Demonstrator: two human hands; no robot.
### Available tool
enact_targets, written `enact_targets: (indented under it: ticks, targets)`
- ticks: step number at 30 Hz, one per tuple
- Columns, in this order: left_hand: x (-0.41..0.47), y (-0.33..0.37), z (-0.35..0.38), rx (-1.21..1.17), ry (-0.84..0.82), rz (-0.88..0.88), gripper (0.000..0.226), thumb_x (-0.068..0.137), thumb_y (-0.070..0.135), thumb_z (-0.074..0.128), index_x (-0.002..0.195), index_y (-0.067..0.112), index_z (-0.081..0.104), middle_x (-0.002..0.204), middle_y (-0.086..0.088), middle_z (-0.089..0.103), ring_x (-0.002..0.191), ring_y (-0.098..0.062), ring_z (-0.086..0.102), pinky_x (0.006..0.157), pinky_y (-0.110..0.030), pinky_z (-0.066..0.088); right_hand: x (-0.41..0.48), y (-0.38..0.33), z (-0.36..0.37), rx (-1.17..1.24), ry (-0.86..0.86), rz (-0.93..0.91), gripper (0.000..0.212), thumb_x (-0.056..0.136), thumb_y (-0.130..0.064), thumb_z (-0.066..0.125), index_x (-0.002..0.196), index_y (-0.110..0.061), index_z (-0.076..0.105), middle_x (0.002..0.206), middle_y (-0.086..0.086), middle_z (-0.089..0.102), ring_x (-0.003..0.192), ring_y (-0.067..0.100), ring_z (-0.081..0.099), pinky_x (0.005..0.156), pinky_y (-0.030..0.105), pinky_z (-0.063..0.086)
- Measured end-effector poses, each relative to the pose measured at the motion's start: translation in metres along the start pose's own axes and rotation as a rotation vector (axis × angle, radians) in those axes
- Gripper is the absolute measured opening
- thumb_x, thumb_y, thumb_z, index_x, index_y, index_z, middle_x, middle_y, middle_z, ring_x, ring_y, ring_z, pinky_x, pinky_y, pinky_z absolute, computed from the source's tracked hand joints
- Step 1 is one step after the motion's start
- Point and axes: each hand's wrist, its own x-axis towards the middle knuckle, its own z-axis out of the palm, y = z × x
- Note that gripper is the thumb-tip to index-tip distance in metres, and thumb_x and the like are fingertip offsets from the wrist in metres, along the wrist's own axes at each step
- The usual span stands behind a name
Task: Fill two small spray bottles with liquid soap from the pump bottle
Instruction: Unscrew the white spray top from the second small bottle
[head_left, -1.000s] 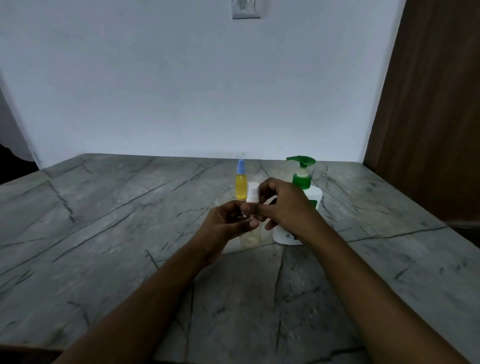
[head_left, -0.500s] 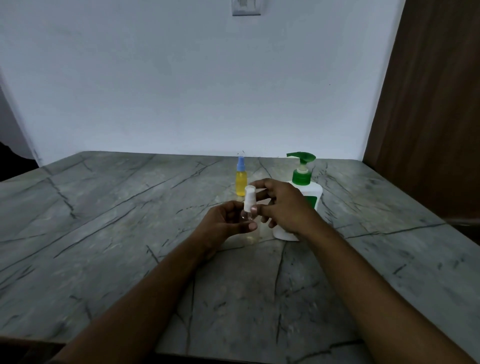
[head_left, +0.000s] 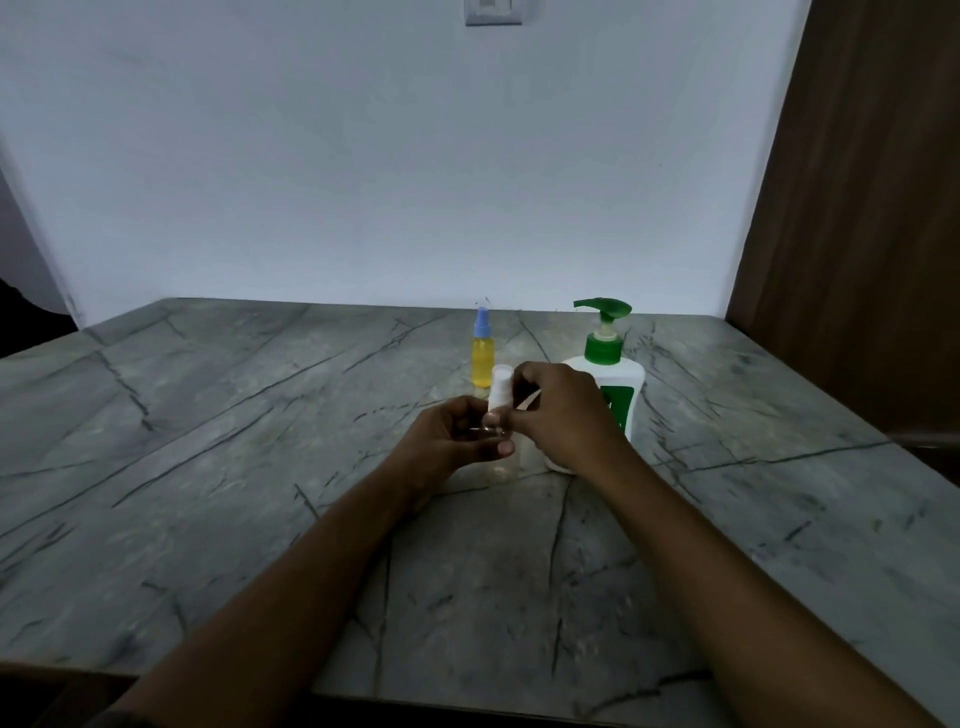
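centre frame: left hand (head_left: 447, 441) fingers clasp clear spray bottle (head_left: 506, 465); right hand (head_left: 561, 415) fingers pinch its white cap (head_left: 500, 387). step judged: uncapping bottle 2; yellow bottle (head_left: 482, 358) behind looks filled. next: neck under pump bottle (head_left: 621, 382) nozzle.

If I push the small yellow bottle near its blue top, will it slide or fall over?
Probably it tips: the yellow bottle stands tall and narrow on the smooth table. It looks nearly full, so likely heavier and steadier than an empty one. Once down, it may roll.
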Motion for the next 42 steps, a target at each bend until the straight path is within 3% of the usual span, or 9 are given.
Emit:
enact_targets:
  ticks: [6,10,16,20,25,28,31,37,42]
  targets:
    - [0.001,0.002,0.000,0.012,-0.007,-0.025,0.035,0.071,0.000,0.070,0.102,0.014,0.059,0.099,-0.004,0.068,0.089,-0.010,0.066,0.070,-0.017,0.050,0.001,0.000,-0.010,0.197,-0.174,0.122,0.077,0.076,-0.014,0.077,0.142,-0.023,0.038,0.133,0.002,0.055,0.074,0.018,0.065,0.059,0.028,0.056]
    - [0.001,0.002,0.000,0.046,-0.003,-0.017,0.033,0.072,0.002,0.070,0.101,0.014,0.059,0.101,-0.003,0.066,0.090,-0.007,0.066,0.072,-0.018,0.051,-0.004,-0.007,-0.007,-0.056,0.039,0.050,0.058,0.070,-0.042,0.079,0.116,-0.018,0.053,0.105,-0.001,0.063,0.078,0.011,0.057,0.062,0.021,0.045]
    - [0.000,0.001,0.000,0.012,-0.010,-0.007,0.037,0.071,-0.001,0.070,0.105,0.009,0.059,0.101,-0.006,0.068,0.093,-0.014,0.066,0.075,-0.021,0.052,-0.004,-0.005,0.006,-0.054,0.117,0.003,0.035,0.075,-0.033,0.078,0.097,-0.016,0.057,0.085,-0.008,0.055,0.076,0.006,0.052,0.056,0.013,0.033]
    - [0.000,0.001,0.001,-0.001,-0.009,-0.007,0.038,0.069,0.000,0.072,0.104,0.010,0.059,0.101,-0.007,0.069,0.094,-0.016,0.066,0.074,-0.021,0.052,0.000,0.000,-0.003,0.095,0.007,0.049,0.034,0.077,-0.016,0.077,0.109,-0.015,0.064,0.097,-0.005,0.066,0.064,0.002,0.054,0.052,0.009,0.039]
    - [-0.001,0.003,0.001,0.023,-0.014,-0.023,0.036,0.072,0.001,0.069,0.103,0.014,0.057,0.099,-0.003,0.068,0.092,-0.012,0.066,0.073,-0.019,0.052,-0.003,-0.003,-0.016,0.373,-0.255,0.169,0.065,0.081,-0.006,0.071,0.138,-0.021,0.044,0.125,-0.002,0.055,0.057,0.007,0.062,0.051,0.019,0.051]
    - [-0.002,0.004,0.001,0.040,-0.011,-0.021,0.033,0.073,0.000,0.069,0.101,0.014,0.058,0.097,-0.002,0.067,0.091,-0.011,0.066,0.074,-0.019,0.052,-0.006,-0.008,-0.008,0.030,-0.103,0.094,0.070,0.074,-0.034,0.079,0.133,-0.020,0.046,0.127,0.001,0.058,0.083,0.015,0.062,0.069,0.026,0.053]
    - [-0.001,0.005,0.002,0.029,-0.007,-0.025,0.032,0.073,-0.003,0.068,0.099,0.013,0.059,0.097,0.000,0.066,0.086,-0.004,0.066,0.070,-0.016,0.051,-0.008,-0.009,0.004,-0.163,0.107,0.025,0.056,0.072,-0.047,0.076,0.112,-0.017,0.052,0.106,0.000,0.063,0.085,0.012,0.056,0.071,0.023,0.043]
    - [0.000,0.003,0.001,0.028,-0.001,-0.032,0.036,0.072,-0.002,0.069,0.103,0.012,0.059,0.100,-0.003,0.067,0.090,-0.011,0.066,0.075,-0.021,0.053,-0.001,0.000,0.004,0.052,0.032,0.030,0.041,0.075,-0.023,0.079,0.111,-0.014,0.061,0.108,-0.001,0.067,0.080,0.007,0.053,0.059,0.010,0.036]
    - [0.000,0.004,0.002,0.042,-0.001,-0.033,0.034,0.072,0.000,0.069,0.101,0.016,0.058,0.097,0.001,0.068,0.088,-0.008,0.066,0.075,-0.020,0.053,0.002,0.003,-0.012,0.414,-0.222,0.190,0.072,0.078,-0.003,0.074,0.140,-0.022,0.042,0.128,0.006,0.058,0.076,0.013,0.063,0.048,0.018,0.049]
